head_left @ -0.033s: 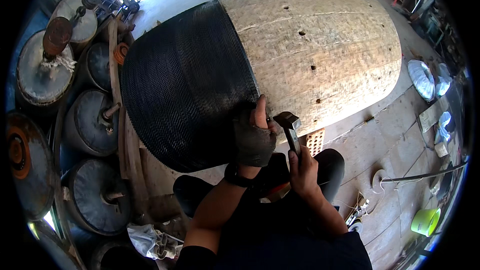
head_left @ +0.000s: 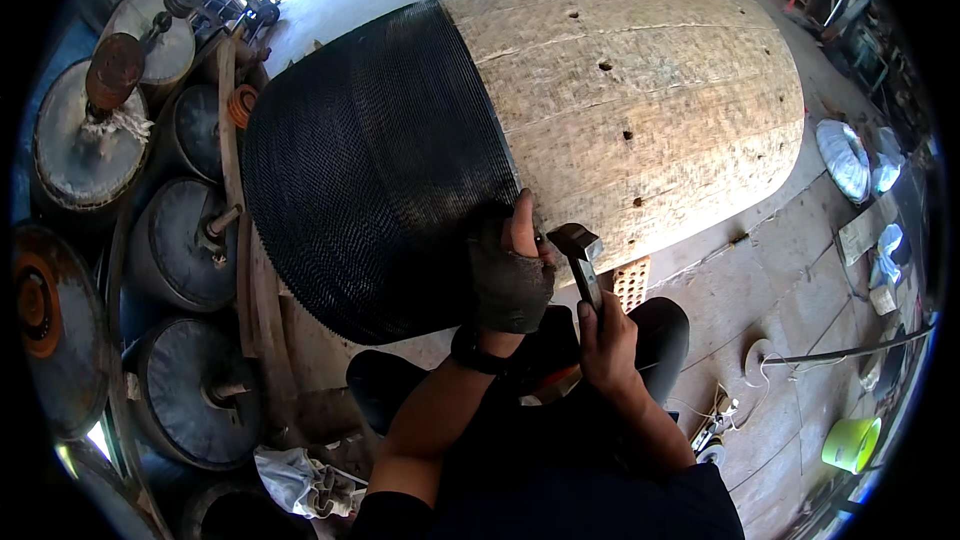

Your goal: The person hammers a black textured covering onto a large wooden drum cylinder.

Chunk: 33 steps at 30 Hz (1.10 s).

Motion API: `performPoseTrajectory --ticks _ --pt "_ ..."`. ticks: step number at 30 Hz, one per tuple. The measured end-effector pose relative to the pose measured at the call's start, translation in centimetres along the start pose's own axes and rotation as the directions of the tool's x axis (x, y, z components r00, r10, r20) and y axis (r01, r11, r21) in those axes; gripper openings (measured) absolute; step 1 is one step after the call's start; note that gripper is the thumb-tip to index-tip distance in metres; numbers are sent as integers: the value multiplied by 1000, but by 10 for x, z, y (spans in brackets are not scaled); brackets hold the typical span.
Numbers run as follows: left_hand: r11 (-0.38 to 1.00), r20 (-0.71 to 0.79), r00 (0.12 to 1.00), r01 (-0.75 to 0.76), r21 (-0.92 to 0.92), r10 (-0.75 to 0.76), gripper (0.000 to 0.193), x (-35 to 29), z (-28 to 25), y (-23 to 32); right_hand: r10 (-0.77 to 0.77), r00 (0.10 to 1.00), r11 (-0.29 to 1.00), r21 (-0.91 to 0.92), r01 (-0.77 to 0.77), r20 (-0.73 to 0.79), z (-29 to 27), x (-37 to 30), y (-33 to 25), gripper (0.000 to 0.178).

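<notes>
A big wooden drum (head_left: pixel 690 100) lies on its side before me, with small dark holes in its pale staves. Black, finely ridged covering (head_left: pixel 370 160) wraps its left part. My left hand (head_left: pixel 510 275), in a dark fingerless glove, is at the covering's lower right edge. Its index finger points up along that edge while the others are curled; whatever they pinch is hidden. My right hand (head_left: pixel 607 345) is closed around the handle of a hammer (head_left: pixel 577 245). The hammer's head is just right of my left hand, apart from it, close to the bare wood.
Several dark metal drums (head_left: pixel 190 240) stand at the left behind wooden beams (head_left: pixel 250 270). A perforated brick (head_left: pixel 630 283) is beneath the wooden drum. On the right floor are a white coil (head_left: pixel 842 160), a reel with cord (head_left: pixel 762 355) and a lime-green bucket (head_left: pixel 850 443).
</notes>
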<state>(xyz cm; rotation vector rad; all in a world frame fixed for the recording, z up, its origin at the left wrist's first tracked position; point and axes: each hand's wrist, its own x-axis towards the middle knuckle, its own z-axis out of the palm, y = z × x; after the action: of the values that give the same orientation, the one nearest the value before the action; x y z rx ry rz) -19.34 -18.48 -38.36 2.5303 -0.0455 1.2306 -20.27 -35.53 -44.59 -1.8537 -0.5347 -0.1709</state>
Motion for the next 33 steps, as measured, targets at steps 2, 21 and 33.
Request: performPoseTrajectory --ticks 2,21,33 --pt "998 -38 999 -25 55 27 77 0 5 0 -43 999 999 -24 43 -1 -2 1 -4 23" --pt "995 -38 998 46 93 -43 69 -8 -1 11 19 1000 974 -228 -15 13 4 -1 -1 14" --pt "970 466 866 -235 59 181 43 -176 -5 -7 -1 999 990 -143 9 53 3 -5 15 17"
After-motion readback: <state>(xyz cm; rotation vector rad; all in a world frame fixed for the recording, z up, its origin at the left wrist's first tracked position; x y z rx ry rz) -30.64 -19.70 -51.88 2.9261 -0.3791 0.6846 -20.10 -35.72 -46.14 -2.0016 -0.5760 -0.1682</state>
